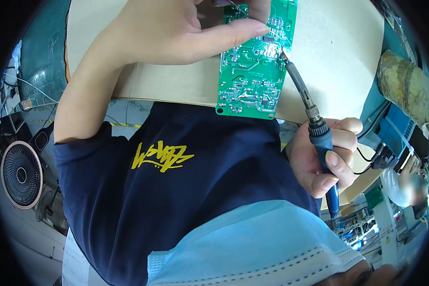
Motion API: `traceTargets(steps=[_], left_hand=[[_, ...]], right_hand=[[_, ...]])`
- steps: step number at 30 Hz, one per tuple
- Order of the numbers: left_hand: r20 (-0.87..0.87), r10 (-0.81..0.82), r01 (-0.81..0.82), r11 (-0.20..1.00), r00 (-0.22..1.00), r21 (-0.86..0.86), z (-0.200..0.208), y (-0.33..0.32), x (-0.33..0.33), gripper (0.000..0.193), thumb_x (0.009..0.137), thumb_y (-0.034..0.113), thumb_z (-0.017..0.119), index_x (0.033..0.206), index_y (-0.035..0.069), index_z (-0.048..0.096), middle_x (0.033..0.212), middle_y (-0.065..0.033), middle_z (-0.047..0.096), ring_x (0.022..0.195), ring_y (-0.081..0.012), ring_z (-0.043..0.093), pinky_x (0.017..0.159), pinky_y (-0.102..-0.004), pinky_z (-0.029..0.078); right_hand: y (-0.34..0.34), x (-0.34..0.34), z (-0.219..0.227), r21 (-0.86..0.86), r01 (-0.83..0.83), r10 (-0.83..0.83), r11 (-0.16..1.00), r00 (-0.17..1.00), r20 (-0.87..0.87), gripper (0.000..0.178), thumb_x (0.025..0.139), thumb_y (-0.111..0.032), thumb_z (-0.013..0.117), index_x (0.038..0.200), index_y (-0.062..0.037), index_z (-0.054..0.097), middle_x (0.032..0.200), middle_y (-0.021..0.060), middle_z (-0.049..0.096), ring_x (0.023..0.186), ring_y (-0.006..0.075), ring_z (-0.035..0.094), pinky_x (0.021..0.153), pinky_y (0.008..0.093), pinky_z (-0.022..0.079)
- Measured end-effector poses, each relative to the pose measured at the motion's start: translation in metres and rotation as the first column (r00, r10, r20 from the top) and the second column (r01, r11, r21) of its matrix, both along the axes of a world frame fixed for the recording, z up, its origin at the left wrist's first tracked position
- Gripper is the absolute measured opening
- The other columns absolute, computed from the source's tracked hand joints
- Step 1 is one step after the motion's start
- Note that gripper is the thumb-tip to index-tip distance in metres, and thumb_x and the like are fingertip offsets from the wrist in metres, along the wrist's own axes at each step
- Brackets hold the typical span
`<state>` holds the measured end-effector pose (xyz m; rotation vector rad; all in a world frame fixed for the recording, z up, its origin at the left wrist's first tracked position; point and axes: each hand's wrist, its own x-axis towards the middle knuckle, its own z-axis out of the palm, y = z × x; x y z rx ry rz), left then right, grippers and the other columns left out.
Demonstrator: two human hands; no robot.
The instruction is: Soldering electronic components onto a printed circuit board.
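A green circuit board point(250, 81) lies on the pale work surface, its lower end reaching past the near edge. My right hand point(326, 157) grips a soldering iron point(298, 81) by its blue handle. The iron's tip meets the board near its right edge, beside a bright glare on the components. Over the board's upper left part, my left hand point(190, 35) is closed, thumb against fingers, pinching a thin strand of solder wire point(276, 34). The strand runs from the thumb tip toward the soldering spot. Some of the left fingers are cut off by the upper picture edge.
A tan cardboard-like sheet point(176, 86) covers the bench under the board. To the right stand a yellowish wrapped roll point(405, 83) and a blue box point(396, 128) with dark cables. At the far left is a round fan point(21, 175).
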<state>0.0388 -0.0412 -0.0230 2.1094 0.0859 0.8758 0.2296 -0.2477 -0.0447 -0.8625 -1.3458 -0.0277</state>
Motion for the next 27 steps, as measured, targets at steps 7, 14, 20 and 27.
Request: traceTargets(steps=[7, 14, 20, 27], left_hand=[[0.003, -0.044, 0.043, 0.981, 0.999, 0.187, 0.012, -0.002, 0.002, 0.011, 0.071, 0.001, 0.073, 0.071, 0.007, 0.063, 0.066, -0.0046, 0.053, 0.062, -0.022, 0.048, 0.06, -0.0334, 0.037], [0.05, -0.066, 0.057, 0.984, 0.997, 0.166, 0.006, -0.003, 0.004, 0.01, 0.072, 0.002, 0.072, 0.071, 0.007, 0.064, 0.065, -0.0039, 0.051, 0.062, -0.0216, 0.048, 0.061, -0.0337, 0.037], [0.034, -0.034, 0.034, 0.999, 0.999, -0.008, -0.002, -0.009, 0.003, 0.009, 0.073, 0.004, 0.072, 0.072, 0.008, 0.064, 0.068, -0.0043, 0.053, 0.064, -0.0222, 0.051, 0.063, -0.0339, 0.04], [0.008, -0.018, 0.018, 1.0, 1.0, 0.019, 0.001, -0.008, 0.003, 0.01, 0.072, 0.005, 0.073, 0.073, 0.008, 0.064, 0.068, -0.0046, 0.052, 0.065, -0.0228, 0.05, 0.062, -0.0345, 0.039]], right_hand=[[-0.001, -0.001, 0.0, -0.026, 0.026, -0.025, 0.999, 1.0, 0.008, 0.035, 0.097, -0.036, 0.043, 0.093, -0.0048, 0.059, 0.064, 0.0023, 0.046, 0.052, 0.0176, 0.049, 0.055, 0.0348, 0.037], [-0.002, -0.001, 0.001, -0.042, 0.026, -0.024, 0.999, 0.999, 0.043, 0.035, 0.098, -0.035, 0.042, 0.094, -0.0048, 0.058, 0.063, 0.0023, 0.045, 0.052, 0.0181, 0.049, 0.053, 0.034, 0.04], [-0.002, 0.001, 0.001, -0.044, 0.019, -0.017, 0.999, 0.999, 0.042, 0.035, 0.098, -0.036, 0.042, 0.094, -0.0051, 0.058, 0.062, 0.0025, 0.045, 0.052, 0.0182, 0.05, 0.054, 0.0347, 0.041], [-0.002, 0.0, 0.0, -0.04, 0.022, -0.021, 0.999, 0.999, 0.038, 0.035, 0.098, -0.036, 0.042, 0.094, -0.0051, 0.058, 0.062, 0.0022, 0.045, 0.051, 0.0179, 0.049, 0.054, 0.0346, 0.04]])
